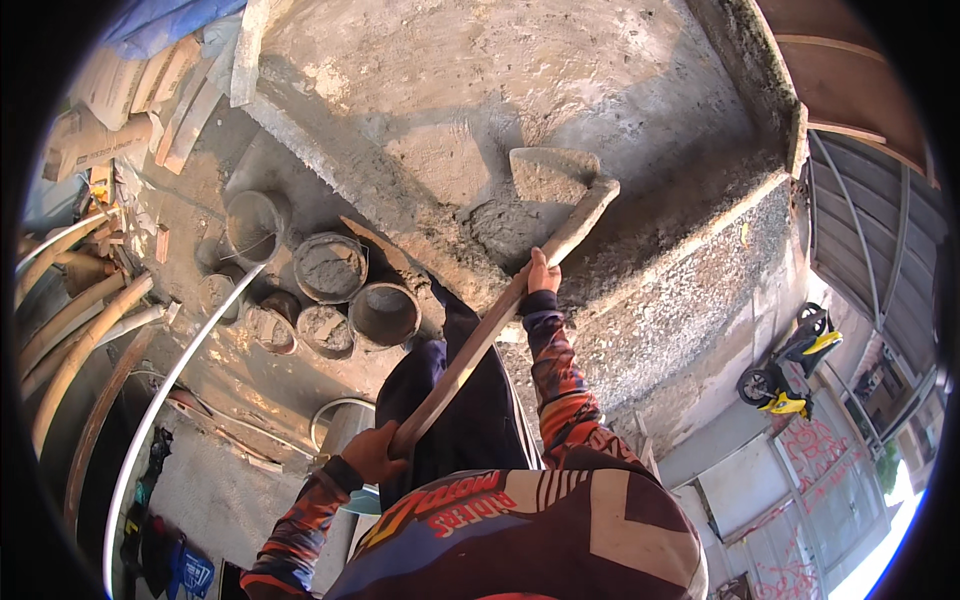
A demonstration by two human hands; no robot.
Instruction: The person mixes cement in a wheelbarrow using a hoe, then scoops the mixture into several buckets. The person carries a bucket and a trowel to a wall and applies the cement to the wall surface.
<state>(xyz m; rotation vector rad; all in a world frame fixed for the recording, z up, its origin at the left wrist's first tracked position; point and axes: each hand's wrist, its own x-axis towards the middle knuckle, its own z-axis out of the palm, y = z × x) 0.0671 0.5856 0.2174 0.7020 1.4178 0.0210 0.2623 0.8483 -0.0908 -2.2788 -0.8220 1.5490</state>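
Observation:
Both my hands grip the long wooden handle of a hoe [468, 362], which runs slantwise from near my waist up to the far right. My left hand [374, 453] is wrapped round its near end. Farther up, my right hand [541, 274] closes round the middle of the handle. The broad, mortar-caked blade [553, 174] is at the far end, over the wide mixing trough [420, 75]. Beside the blade lies a small heap of wet grey mortar [508, 228] in the trough's near corner.
Several buckets [331, 267], some filled with mortar, stand left of the trough. A white pipe [172, 385] curves past wooden poles [90, 345] on the left. Stacked sacks [135, 82] lie at the far left. A motorcycle [790, 365] is parked at the right.

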